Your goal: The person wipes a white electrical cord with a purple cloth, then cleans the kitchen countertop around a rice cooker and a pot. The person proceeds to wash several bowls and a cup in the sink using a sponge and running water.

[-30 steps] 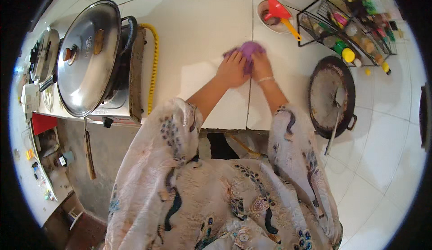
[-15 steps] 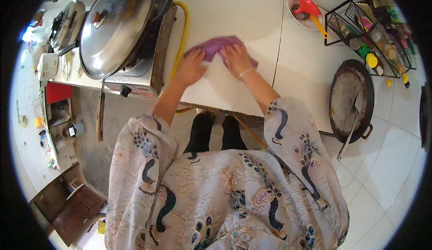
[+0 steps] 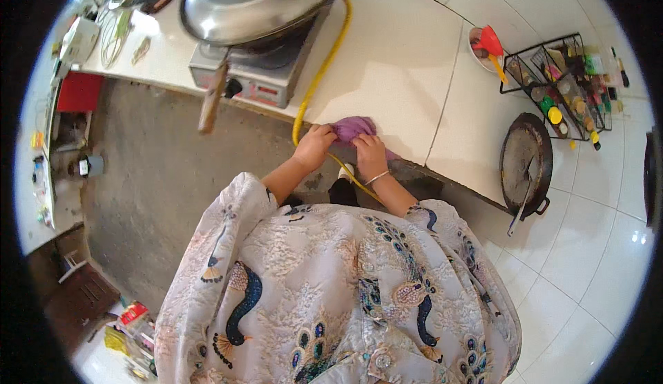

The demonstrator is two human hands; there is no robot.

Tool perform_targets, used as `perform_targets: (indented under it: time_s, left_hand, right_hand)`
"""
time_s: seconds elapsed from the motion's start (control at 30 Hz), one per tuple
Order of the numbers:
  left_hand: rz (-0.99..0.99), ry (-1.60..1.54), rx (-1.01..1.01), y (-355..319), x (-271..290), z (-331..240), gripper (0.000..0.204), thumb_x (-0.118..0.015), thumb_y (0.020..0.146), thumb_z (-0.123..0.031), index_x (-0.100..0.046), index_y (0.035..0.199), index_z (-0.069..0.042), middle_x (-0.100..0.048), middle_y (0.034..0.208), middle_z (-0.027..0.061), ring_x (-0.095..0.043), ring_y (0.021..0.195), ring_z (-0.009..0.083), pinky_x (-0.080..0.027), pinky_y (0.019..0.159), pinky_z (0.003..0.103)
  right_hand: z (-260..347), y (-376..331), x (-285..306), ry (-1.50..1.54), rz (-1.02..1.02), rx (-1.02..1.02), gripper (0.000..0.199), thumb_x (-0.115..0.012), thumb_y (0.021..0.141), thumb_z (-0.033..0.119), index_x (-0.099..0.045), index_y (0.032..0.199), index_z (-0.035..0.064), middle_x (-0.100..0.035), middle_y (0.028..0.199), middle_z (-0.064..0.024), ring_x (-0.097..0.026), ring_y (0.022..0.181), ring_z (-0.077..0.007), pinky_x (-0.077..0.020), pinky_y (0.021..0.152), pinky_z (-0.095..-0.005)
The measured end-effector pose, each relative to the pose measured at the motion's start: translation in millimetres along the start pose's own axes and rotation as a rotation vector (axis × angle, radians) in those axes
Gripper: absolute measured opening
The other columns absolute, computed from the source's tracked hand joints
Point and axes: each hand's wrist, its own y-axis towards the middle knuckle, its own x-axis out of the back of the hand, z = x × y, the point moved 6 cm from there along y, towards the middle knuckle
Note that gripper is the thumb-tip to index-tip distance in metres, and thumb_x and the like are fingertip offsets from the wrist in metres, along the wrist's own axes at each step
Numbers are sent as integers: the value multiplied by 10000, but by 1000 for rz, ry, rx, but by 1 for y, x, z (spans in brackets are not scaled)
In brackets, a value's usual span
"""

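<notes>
A bunched purple cloth (image 3: 354,128) lies at the front edge of the white tiled counter (image 3: 400,59). My left hand (image 3: 315,145) grips its left side, fingers curled into the fabric. On the cloth's right side my right hand (image 3: 371,153) is closed too, with a bracelet at the wrist. A corner of the cloth hangs by the counter edge to the right of that hand. A yellow hose (image 3: 320,77) runs down beside my left hand and over the edge.
At the left, a large lidded wok (image 3: 255,4) stands on a gas stove (image 3: 276,73), its wooden handle (image 3: 213,99) jutting past the counter. To the right are a bowl with a red funnel (image 3: 491,41), a black wire rack (image 3: 523,87) of bottles, and a dark pan (image 3: 523,152) holding a utensil.
Both hands have drawn the purple cloth toward me to the counter's front edge, and it is now bunched rather than spread. The view has shifted, so the stove appears higher and farther right.
</notes>
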Motion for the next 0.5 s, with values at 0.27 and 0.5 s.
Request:
perform_targets:
  time_s: [0.27, 0.5]
  left_hand:
    - [-179, -279, 247, -111, 120, 64, 216, -547, 685, 4, -643, 876, -24, -610, 878, 176, -561, 882, 360, -454, 781, 415]
    - [-392, -1006, 814, -246, 261, 209, 174, -542, 817, -34, -624, 969, -10, -637, 819, 38, -587, 728, 115, -469, 666, 250]
  right_hand:
    - [133, 75, -47, 161, 624, -154, 236, -517, 752, 57, -654, 945, 64, -634, 939, -163, -602, 866, -309, -469, 790, -362]
    - [271, 158, -143, 1340, 703, -548, 259, -460, 851, 5, -577, 1082, 6, -630, 993, -62, -609, 871, -162, -491, 803, -293]
